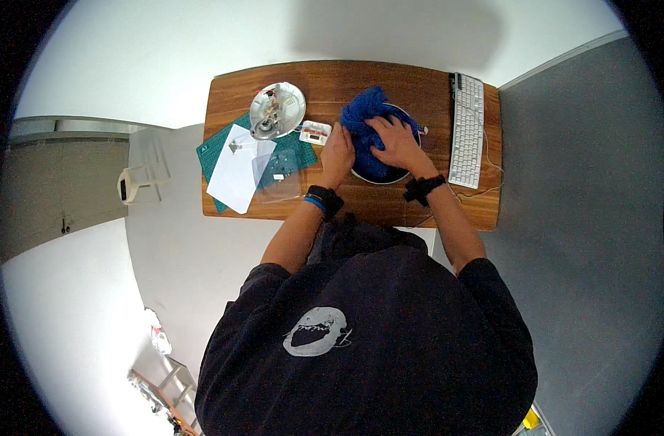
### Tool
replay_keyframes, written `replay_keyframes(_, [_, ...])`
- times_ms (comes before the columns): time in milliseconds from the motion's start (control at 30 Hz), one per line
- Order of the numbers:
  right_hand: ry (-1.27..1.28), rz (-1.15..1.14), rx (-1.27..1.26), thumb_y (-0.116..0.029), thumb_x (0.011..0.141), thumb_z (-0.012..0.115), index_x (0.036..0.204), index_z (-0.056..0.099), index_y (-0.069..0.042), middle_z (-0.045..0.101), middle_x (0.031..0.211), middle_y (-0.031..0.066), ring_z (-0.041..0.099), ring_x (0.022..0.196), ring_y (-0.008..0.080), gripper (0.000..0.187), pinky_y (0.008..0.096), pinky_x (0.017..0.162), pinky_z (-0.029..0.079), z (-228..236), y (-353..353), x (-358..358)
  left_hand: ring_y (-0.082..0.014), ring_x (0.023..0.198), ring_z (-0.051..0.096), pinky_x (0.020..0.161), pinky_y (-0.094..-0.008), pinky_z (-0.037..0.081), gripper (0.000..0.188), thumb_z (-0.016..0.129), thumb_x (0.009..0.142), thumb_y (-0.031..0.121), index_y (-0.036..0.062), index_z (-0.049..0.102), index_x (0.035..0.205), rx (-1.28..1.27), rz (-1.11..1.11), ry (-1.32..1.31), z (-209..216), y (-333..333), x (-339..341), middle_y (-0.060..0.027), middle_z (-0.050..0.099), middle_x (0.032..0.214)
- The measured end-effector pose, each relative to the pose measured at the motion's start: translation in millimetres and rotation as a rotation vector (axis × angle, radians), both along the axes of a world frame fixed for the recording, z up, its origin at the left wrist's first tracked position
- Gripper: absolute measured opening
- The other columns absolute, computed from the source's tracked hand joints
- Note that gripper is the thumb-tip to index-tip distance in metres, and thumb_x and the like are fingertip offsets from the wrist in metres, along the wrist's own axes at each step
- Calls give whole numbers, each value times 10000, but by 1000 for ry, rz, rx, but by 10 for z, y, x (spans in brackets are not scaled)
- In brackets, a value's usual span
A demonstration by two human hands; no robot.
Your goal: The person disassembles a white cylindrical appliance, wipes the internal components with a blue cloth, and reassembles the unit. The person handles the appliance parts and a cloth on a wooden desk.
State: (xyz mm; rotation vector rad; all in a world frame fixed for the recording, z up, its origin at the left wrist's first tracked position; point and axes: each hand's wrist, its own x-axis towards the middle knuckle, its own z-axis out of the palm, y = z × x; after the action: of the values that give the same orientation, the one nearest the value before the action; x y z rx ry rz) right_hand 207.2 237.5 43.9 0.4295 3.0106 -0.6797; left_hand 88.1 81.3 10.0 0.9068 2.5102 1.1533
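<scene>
A bunched, fuzzy blue cloth [364, 110] fills a round container with a pale rim [382, 182] and spills over its far left side. My left hand [337, 156] is at the left edge of the container, its fingers closed at the border of the cloth; the fingertips are partly hidden. On top of the cloth lies my right hand [399, 145], fingers spread and pressing on it, palm down. The container's inside is mostly covered by the cloth and my right hand.
Left of my hands lie a green cutting mat [208, 150], white paper [234, 178], a clear plastic sheet [281, 190], a silver dish of small parts [293, 109] and a white box [315, 133]. A white keyboard [466, 131] and cable line the wooden table's [332, 76] right side.
</scene>
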Motion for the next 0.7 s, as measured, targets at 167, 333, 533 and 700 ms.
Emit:
replay_keyframes(167, [-25, 42, -12, -315, 877, 760, 1518, 447, -198, 491, 1548, 134, 410, 1434, 471, 723, 684, 1116, 350, 36, -59, -226, -550, 949, 641, 787, -629, 485, 324, 372, 1122, 305, 16, 507, 1180, -68, 33, -41, -119, -122, -147, -346, 672, 1001])
replay_keyframes(333, [-35, 58, -62, -315, 873, 776, 1504, 455, -205, 476, 1560, 129, 426, 1425, 456, 716, 693, 1122, 342, -14, -31, -371, -558, 944, 638, 784, -645, 479, 326, 377, 1121, 311, 20, 509, 1185, -31, 55, -51, -128, -177, -190, -352, 671, 994])
replay_keyframes(533, [-98, -12, -157, -336, 860, 808, 1490, 454, -204, 508, 1525, 148, 458, 1413, 429, 735, 691, 1110, 373, 69, 18, -341, -529, 919, 657, 770, -631, 488, 267, 377, 1114, 296, 72, 515, 1156, -113, 74, -24, -66, -145, -111, -303, 690, 976])
replay_keyframes(700, [58, -7, -255, -326, 851, 833, 1505, 411, -127, 526, 1497, 209, 552, 1334, 428, 803, 550, 1092, 479, -73, 276, -158, -509, 886, 667, 723, -622, 490, 268, 393, 1118, 317, 72, 495, 1077, -136, 29, 22, -48, 37, -80, -279, 689, 934])
